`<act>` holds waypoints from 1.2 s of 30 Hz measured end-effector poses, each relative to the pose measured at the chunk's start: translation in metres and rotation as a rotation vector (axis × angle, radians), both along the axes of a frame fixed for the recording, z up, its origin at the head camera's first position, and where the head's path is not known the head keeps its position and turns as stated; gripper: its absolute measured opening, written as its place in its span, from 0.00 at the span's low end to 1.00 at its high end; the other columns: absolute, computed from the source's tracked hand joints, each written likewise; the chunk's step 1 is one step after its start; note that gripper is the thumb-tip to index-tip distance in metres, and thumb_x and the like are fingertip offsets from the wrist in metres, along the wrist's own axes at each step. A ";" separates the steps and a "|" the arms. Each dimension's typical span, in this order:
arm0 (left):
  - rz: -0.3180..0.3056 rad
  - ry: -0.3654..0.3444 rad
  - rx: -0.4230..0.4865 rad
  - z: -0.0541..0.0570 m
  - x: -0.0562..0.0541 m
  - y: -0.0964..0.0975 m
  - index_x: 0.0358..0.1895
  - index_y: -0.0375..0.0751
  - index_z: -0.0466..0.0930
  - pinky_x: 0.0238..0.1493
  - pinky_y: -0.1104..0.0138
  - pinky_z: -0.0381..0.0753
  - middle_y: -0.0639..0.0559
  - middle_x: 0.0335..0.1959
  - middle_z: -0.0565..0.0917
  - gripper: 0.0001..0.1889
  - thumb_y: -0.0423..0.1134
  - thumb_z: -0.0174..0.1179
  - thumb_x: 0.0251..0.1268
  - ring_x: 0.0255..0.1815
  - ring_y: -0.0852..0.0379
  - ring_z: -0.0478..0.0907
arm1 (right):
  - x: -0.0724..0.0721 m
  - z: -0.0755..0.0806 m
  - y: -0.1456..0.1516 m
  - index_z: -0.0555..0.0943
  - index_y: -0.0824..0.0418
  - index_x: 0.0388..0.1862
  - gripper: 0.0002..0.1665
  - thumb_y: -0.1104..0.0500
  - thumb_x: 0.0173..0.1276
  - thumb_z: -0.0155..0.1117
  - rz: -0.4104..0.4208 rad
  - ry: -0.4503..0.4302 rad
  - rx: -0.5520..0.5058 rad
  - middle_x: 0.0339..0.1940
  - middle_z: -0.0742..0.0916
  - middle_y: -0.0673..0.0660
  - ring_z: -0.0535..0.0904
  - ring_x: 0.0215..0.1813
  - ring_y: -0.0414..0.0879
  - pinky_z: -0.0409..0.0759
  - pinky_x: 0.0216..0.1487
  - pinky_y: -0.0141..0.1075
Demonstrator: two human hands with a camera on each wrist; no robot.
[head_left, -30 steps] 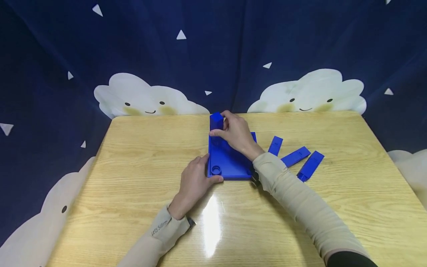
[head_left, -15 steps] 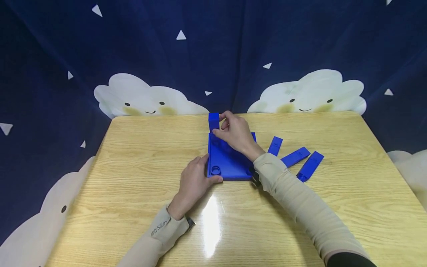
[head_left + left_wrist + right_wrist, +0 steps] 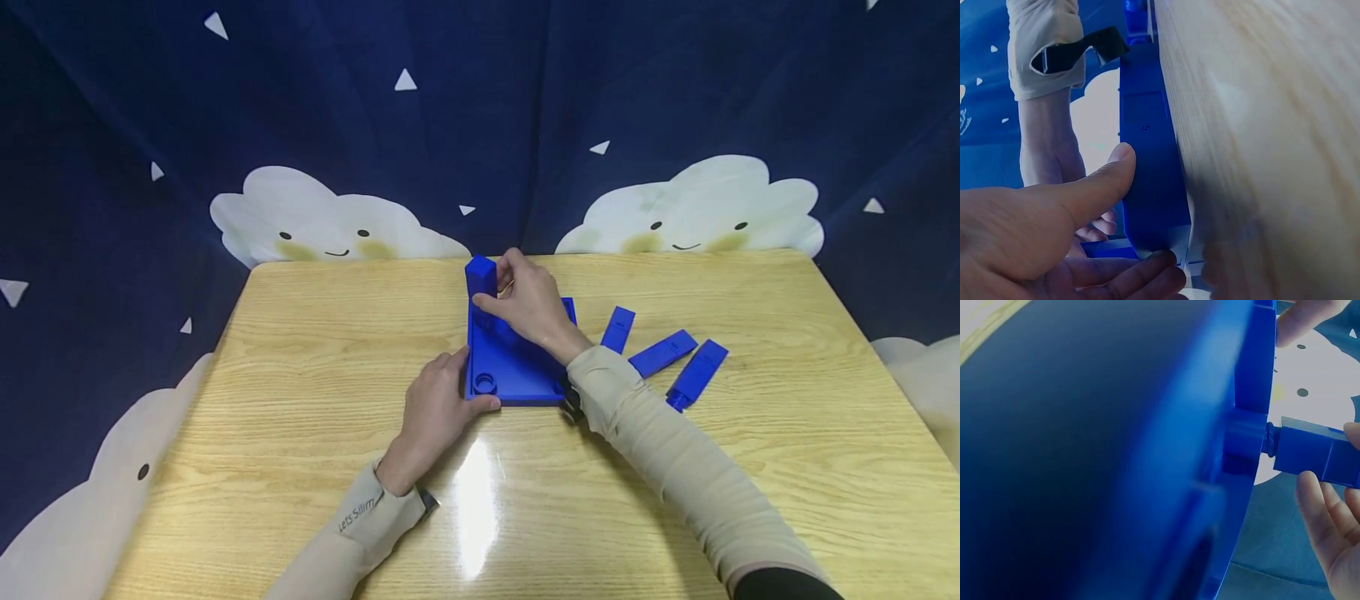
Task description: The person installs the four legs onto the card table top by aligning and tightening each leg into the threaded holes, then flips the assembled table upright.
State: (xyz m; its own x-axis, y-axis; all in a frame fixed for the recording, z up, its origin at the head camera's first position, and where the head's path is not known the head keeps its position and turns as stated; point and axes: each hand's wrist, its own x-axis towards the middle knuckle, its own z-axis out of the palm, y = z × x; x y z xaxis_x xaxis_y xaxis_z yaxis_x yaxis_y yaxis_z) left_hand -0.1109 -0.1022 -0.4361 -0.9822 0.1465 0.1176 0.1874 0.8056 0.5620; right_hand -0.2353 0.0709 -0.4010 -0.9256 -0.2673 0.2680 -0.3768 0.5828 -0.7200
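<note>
A blue square panel (image 3: pixel 517 358) with a raised rim and round corner sockets lies on the table. My left hand (image 3: pixel 435 408) grips its near left corner, thumb on the front side and fingers along the left side. At the far left corner stands a blue square leg (image 3: pixel 481 282), pinched by the thumb and fingers of my right hand (image 3: pixel 531 304). In the right wrist view, the leg's threaded end (image 3: pixel 1269 439) is at the socket (image 3: pixel 1244 434), with some thread showing. The near left socket (image 3: pixel 485 383) is bare. My right forearm hides part of the panel's right side.
Three loose blue legs lie on the wooden table right of the panel: one near it (image 3: pixel 618 329), one in the middle (image 3: pixel 663 353) and one at the right (image 3: pixel 699 371). A dark blue curtain (image 3: pixel 480 125) with clouds hangs behind the table's far edge.
The upright leg has turned about its own axis and shifts slightly, now showing a corner toward me. My right fingers have changed their hold on it. The left hand and panel stay put.
</note>
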 end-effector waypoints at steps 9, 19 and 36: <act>-0.006 0.015 0.016 -0.002 -0.001 0.000 0.75 0.27 0.76 0.51 0.48 0.84 0.38 0.50 0.87 0.49 0.50 0.87 0.53 0.51 0.42 0.85 | 0.000 -0.003 -0.002 0.78 0.68 0.73 0.41 0.51 0.69 0.84 0.012 0.040 0.065 0.35 0.84 0.61 0.77 0.36 0.51 0.74 0.39 0.42; -0.010 0.003 0.031 -0.003 0.000 0.001 0.75 0.28 0.76 0.51 0.48 0.84 0.39 0.50 0.87 0.50 0.50 0.87 0.52 0.51 0.43 0.84 | 0.001 -0.004 0.001 0.82 0.68 0.64 0.30 0.56 0.70 0.83 0.009 0.034 0.041 0.31 0.83 0.55 0.79 0.33 0.49 0.74 0.38 0.40; 0.000 0.011 0.019 -0.002 0.001 0.000 0.74 0.26 0.76 0.52 0.47 0.84 0.38 0.51 0.87 0.50 0.51 0.88 0.51 0.53 0.41 0.85 | 0.004 -0.004 0.002 0.80 0.63 0.49 0.20 0.54 0.69 0.79 -0.011 0.017 0.015 0.42 0.86 0.58 0.83 0.41 0.52 0.82 0.44 0.44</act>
State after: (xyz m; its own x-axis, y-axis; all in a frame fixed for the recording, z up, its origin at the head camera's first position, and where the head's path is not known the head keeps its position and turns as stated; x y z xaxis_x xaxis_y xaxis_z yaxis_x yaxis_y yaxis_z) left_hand -0.1099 -0.1021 -0.4383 -0.9809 0.1442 0.1307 0.1935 0.7948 0.5752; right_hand -0.2318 0.0731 -0.4052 -0.9240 -0.2610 0.2796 -0.3821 0.5978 -0.7047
